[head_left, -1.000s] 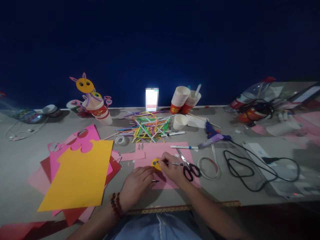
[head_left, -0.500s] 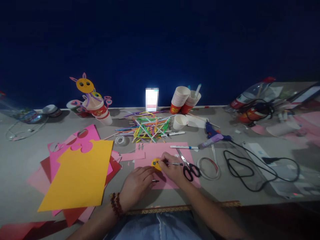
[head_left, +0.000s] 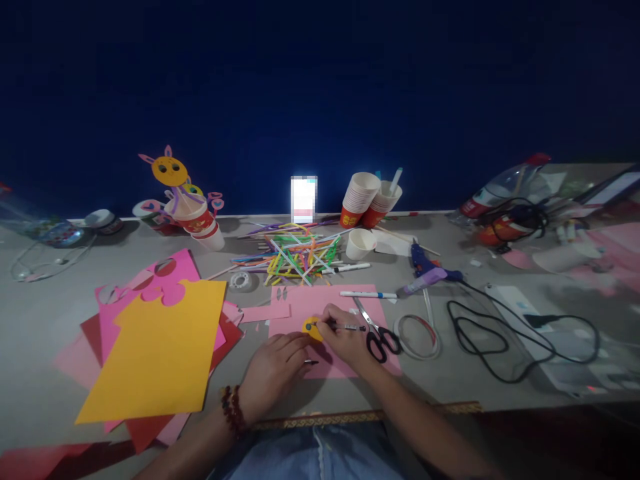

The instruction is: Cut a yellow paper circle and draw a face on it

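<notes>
A small yellow paper circle (head_left: 313, 329) with a dark eye mark on it lies on a pink sheet (head_left: 360, 363). My right hand (head_left: 345, 340) pinches a slim pen (head_left: 350, 327), its tip down on the circle. At the circle's left edge, my left hand (head_left: 283, 360) presses it down with bent fingertips. A small dark-tipped thing, perhaps a pen cap (head_left: 311, 362), pokes out beneath that hand; most of it is hidden. Black-handled scissors (head_left: 383, 340) lie right of my right hand, and a white-and-blue marker (head_left: 367, 295) rests above it.
Yellow card (head_left: 160, 353) tops a paper stack on the left. Behind the pink sheet sits a pile of coloured sticks (head_left: 300, 257). Paper cups (head_left: 357, 200) and a decorated cup (head_left: 200, 223) stand farther back. A glue gun (head_left: 425, 260) trails black cable (head_left: 480, 350) rightward.
</notes>
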Demonstrator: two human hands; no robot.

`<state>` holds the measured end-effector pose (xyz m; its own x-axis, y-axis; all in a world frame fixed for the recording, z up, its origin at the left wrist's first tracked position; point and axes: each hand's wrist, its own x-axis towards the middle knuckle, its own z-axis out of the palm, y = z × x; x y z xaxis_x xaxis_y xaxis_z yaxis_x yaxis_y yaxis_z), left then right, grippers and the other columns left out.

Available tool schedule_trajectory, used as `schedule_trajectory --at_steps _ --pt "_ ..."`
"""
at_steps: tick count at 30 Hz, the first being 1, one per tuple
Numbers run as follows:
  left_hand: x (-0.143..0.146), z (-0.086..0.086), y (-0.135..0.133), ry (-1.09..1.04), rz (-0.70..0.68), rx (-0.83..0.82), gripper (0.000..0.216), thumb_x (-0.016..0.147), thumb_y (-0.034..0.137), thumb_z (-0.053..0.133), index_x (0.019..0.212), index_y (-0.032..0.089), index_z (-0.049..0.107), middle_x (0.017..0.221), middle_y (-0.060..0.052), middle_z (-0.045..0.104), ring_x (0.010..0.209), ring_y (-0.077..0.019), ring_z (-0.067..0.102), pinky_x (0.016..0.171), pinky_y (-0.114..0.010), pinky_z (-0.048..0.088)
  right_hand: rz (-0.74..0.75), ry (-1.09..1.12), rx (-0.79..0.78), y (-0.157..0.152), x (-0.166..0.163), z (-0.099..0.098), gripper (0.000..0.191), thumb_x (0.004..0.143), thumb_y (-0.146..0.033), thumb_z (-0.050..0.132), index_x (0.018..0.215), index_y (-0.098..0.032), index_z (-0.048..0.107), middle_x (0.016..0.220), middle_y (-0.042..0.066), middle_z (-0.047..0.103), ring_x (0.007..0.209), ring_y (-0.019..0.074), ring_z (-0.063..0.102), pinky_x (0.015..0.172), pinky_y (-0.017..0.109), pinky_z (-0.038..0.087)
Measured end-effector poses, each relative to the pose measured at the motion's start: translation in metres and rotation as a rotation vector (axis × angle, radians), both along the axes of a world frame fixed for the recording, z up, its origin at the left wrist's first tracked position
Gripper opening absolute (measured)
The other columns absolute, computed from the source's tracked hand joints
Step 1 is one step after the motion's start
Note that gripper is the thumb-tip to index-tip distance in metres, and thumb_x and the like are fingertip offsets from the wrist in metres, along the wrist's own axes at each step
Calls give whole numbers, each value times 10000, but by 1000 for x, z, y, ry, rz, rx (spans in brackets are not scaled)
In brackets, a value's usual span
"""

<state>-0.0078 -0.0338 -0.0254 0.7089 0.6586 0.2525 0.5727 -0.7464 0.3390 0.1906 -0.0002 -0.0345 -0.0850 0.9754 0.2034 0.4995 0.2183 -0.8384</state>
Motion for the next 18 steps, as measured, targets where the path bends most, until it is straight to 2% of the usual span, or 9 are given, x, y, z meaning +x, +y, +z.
schedule_trajectory --at_steps 18 --pt "0 -1 0 -11 2 8 183 1006 273 488 966 184 644 1203 -76 715 1139 -230 646 889 -380 539 -1 17 4 1 0 -1 174 836 -207 524 664 -226 501 587 -35 578 539 127 557 541 213 400"
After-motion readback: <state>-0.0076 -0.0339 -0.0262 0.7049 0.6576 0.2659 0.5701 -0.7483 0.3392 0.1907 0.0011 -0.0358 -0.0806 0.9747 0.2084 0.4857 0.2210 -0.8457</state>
